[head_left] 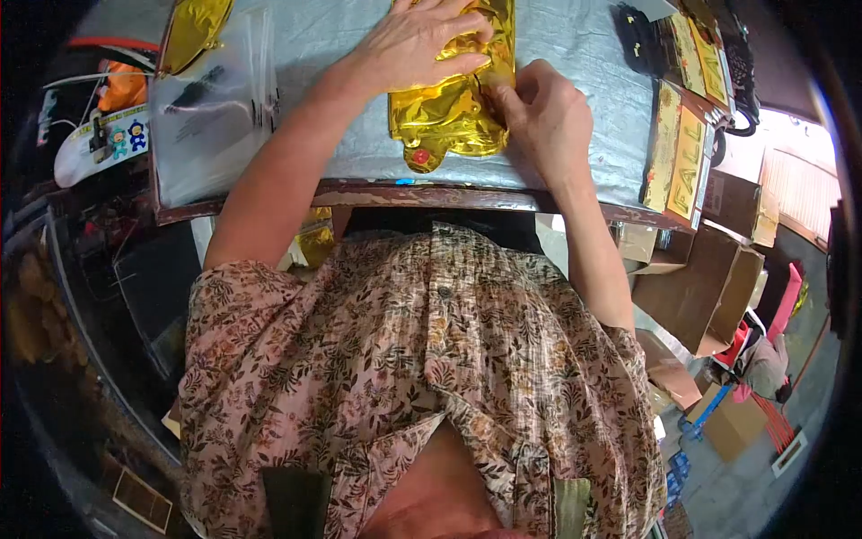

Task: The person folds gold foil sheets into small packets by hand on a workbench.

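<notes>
A flat, folded gold foil balloon (440,121) lies on the silvery-covered table. Its rounded tab with a red dot points toward the table's front edge. My left hand (417,45) rests on top of the foil with its fingers stretched out and lying flat. At the balloon's right edge, my right hand (552,112) has curled fingers, and the thumb and forefinger pinch the foil there. The upper end of the balloon runs out of view, and the fingertips of my right hand are partly hidden.
Clear plastic bags (211,121) lie at the table's left, below another gold foil piece (193,36). Cards printed "FALL" (687,166) stand along the right edge near a black item (637,40). Cardboard boxes (696,287) sit on the floor at right.
</notes>
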Action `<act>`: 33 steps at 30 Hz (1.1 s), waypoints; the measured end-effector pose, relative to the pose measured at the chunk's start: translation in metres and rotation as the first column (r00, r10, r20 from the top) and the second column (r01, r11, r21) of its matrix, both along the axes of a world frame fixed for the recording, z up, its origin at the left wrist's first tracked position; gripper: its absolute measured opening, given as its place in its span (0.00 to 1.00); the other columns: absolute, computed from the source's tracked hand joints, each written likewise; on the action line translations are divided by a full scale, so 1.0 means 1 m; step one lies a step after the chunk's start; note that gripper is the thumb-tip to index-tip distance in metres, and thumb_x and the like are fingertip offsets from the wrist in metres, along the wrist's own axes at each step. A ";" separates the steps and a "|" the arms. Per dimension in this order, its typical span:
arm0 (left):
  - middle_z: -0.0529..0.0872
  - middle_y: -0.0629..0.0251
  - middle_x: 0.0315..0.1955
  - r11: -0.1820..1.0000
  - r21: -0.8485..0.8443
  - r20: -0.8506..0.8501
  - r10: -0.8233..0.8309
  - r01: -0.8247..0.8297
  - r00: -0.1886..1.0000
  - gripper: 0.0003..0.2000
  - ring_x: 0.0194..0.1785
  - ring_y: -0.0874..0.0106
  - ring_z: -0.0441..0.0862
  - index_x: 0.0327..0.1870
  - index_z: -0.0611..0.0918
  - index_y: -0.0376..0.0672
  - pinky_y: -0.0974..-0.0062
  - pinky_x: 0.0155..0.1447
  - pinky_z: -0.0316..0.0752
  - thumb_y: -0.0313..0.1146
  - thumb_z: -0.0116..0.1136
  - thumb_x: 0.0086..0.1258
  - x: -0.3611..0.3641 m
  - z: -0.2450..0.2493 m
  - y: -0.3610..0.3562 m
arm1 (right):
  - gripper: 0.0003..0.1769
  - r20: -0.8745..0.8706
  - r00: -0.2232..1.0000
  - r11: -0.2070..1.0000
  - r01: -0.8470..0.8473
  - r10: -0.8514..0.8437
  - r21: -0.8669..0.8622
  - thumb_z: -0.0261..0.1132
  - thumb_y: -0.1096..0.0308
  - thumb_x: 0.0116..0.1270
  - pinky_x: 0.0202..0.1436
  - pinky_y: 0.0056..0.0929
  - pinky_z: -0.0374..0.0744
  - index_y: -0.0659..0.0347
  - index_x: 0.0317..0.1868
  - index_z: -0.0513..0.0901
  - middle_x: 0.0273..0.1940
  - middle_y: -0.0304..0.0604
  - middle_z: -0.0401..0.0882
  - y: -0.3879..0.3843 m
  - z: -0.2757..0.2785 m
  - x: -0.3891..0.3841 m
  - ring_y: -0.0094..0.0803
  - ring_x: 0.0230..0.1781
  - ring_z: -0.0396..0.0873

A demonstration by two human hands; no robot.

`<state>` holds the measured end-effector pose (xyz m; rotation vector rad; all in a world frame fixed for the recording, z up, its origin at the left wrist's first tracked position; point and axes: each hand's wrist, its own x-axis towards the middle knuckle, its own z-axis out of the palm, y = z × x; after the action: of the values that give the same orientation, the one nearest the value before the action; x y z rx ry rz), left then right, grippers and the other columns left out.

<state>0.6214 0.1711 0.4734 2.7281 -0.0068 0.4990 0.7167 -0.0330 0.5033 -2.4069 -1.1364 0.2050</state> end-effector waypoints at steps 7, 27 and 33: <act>0.64 0.40 0.79 0.997 0.075 0.002 -0.011 0.011 1.000 0.21 0.81 0.38 0.60 0.60 0.81 0.50 0.38 0.81 0.53 0.54 0.61 0.76 -0.004 -0.006 0.000 | 0.12 0.046 0.998 0.988 0.035 -0.042 0.152 0.75 0.61 0.67 0.36 0.37 0.84 0.62 0.38 0.87 0.31 0.48 0.90 0.001 -0.014 -0.005 0.42 0.30 0.90; 0.66 0.39 0.78 0.999 0.040 -0.043 0.000 0.001 0.999 0.27 0.80 0.39 0.62 0.65 0.81 0.47 0.38 0.82 0.54 0.56 0.61 0.75 -0.002 0.005 0.002 | 0.22 0.127 0.896 0.863 -0.444 0.425 0.241 0.63 0.79 0.72 0.59 0.34 0.81 0.60 0.65 0.84 0.56 0.51 0.83 -0.026 0.002 0.045 0.44 0.55 0.83; 0.66 0.38 0.78 1.000 0.020 -0.175 0.015 -0.012 0.984 0.26 0.81 0.38 0.61 0.64 0.81 0.46 0.38 0.81 0.54 0.55 0.62 0.75 -0.003 0.017 -0.002 | 0.26 0.224 0.834 0.814 -0.546 0.504 0.197 0.63 0.84 0.69 0.61 0.34 0.80 0.56 0.65 0.85 0.61 0.45 0.83 -0.011 -0.017 0.075 0.42 0.58 0.81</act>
<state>0.6183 0.1695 0.4903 2.7828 0.0527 0.2617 0.7914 -0.0436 0.4862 -1.8602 -1.7801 0.0316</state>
